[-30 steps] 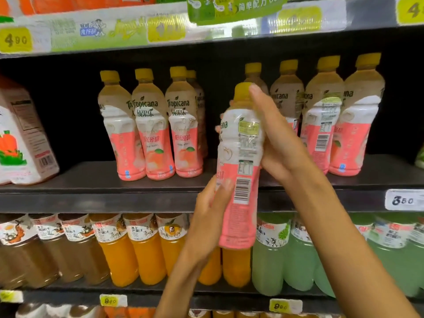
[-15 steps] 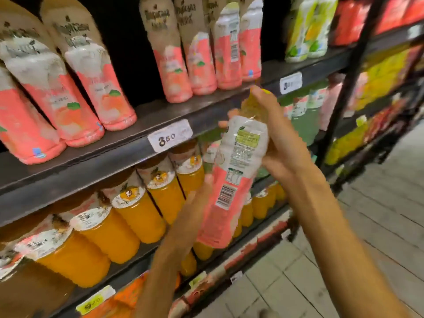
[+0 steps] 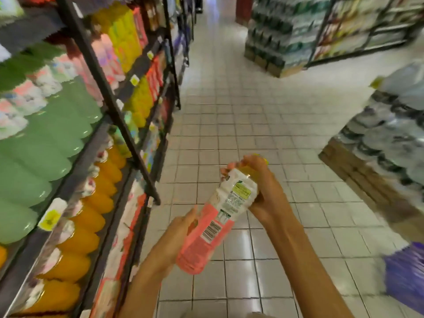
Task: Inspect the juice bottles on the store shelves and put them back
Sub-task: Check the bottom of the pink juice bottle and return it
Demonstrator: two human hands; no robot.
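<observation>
I hold a pink-and-white juice bottle [image 3: 214, 218] with a yellow cap out over the aisle floor, tilted, its barcode and label facing me. My left hand [image 3: 177, 235] grips its pink lower part from the left. My right hand [image 3: 263, 189] wraps its neck and cap end at the upper right. The store shelves [image 3: 98, 143] run along the left, blurred, with green bottles [image 3: 46, 143] above and orange juice bottles [image 3: 91, 216] on the row below.
A tiled aisle floor [image 3: 241, 111] stretches ahead. Stacked packs of bottled water on a pallet [image 3: 385, 143] stand at the right, more stacks [image 3: 270, 42] and shelving lie farther back. A purple object [image 3: 406, 276] shows at the right edge.
The view has swung right, from facing the shelves to looking down the aisle. Both hands kept the bottle and lowered it, tilting it further.
</observation>
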